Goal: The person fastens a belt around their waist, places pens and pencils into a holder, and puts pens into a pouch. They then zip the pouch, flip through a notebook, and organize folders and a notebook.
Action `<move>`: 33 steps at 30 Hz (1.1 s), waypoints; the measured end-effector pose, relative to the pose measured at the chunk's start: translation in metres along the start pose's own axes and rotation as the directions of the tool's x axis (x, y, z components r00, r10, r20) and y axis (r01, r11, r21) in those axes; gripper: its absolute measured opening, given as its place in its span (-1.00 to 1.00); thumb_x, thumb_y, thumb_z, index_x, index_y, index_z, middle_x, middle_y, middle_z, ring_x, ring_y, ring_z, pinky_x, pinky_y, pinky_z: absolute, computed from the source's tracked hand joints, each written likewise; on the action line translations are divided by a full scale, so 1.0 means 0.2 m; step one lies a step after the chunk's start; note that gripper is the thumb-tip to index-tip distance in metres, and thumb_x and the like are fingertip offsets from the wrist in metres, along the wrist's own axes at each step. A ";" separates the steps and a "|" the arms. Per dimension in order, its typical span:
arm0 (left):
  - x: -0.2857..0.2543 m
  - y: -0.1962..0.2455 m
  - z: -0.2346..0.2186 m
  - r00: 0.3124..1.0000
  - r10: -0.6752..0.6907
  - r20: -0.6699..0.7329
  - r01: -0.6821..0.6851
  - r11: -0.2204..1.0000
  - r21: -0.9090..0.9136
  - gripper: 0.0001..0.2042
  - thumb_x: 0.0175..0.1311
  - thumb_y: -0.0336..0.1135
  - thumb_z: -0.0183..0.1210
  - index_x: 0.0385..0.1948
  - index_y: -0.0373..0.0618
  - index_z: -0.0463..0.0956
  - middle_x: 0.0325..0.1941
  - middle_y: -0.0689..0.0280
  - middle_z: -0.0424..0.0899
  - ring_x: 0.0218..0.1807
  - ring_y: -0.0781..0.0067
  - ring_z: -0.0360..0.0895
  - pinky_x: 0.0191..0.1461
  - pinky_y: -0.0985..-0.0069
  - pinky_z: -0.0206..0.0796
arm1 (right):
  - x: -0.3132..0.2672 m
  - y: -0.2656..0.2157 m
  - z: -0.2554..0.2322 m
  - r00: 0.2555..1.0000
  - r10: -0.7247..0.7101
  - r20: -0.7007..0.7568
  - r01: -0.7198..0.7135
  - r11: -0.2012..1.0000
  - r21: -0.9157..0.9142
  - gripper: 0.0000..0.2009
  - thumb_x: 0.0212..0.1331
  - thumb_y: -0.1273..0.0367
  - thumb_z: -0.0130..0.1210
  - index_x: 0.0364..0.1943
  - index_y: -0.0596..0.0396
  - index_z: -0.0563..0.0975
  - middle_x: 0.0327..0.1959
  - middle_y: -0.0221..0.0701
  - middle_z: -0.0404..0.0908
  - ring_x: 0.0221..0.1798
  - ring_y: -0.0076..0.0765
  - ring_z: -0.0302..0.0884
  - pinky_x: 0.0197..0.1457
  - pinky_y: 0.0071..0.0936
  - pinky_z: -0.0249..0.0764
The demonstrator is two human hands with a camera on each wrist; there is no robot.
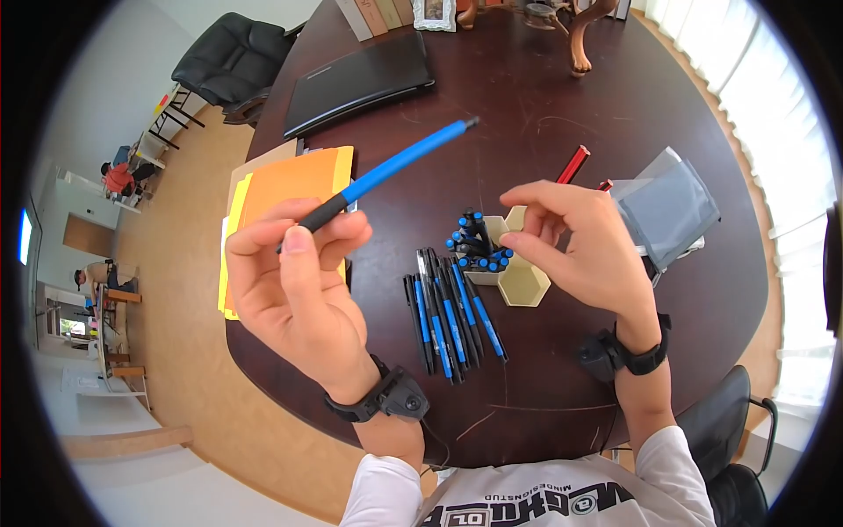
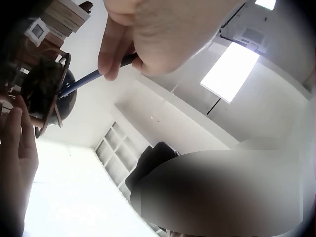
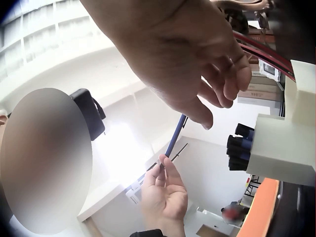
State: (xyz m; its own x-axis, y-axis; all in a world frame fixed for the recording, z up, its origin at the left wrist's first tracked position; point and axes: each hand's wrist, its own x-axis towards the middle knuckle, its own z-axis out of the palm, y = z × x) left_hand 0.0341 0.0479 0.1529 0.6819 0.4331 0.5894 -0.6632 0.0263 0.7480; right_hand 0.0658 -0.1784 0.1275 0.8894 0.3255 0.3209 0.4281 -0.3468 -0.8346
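A blue pen (image 1: 404, 162) with a black grip is pinched near its grip end between thumb and fingers of my left hand (image 1: 303, 299), raised over the table's left part. Its other end slants up to the right. My right hand (image 1: 580, 241) hovers above the cream hexagonal pen holder (image 1: 524, 285), fingers loosely bent with nothing between them. One compartment holds several blue-and-black pens (image 1: 479, 241); in the right wrist view their black ends (image 3: 239, 153) stick out of the holder. More blue and black pens (image 1: 448, 316) lie in a bunch on the table in front.
Orange and yellow folders (image 1: 299, 189) lie at the left edge, a black laptop (image 1: 360, 83) behind them. Red pencils (image 1: 573, 164) stand behind my right hand, with a grey pouch (image 1: 672, 211) to the right. Books (image 1: 373, 16) and a white frame (image 1: 435, 15) stand at the back.
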 end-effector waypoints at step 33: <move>-0.01 -0.14 0.00 0.608 -0.468 0.642 -0.146 0.728 0.670 -0.76 0.06 -0.58 0.30 -0.19 -0.23 0.61 -0.26 0.19 0.66 -0.29 0.28 0.63 -0.22 0.43 0.43 | -0.01 -0.02 0.00 0.990 -0.143 -0.018 0.142 0.987 -0.072 -0.78 0.09 0.49 0.28 -0.16 0.25 0.63 -0.48 -0.35 0.60 -0.51 -0.40 0.54 -0.39 -0.54 0.47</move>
State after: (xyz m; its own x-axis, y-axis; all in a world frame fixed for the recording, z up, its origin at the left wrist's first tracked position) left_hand 0.0507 0.0462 0.1309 0.9226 -0.3274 0.2038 -0.3762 -0.6476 0.6627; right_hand 0.0618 -0.1781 0.1313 0.8217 0.3558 0.4452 0.5601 -0.3596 -0.7464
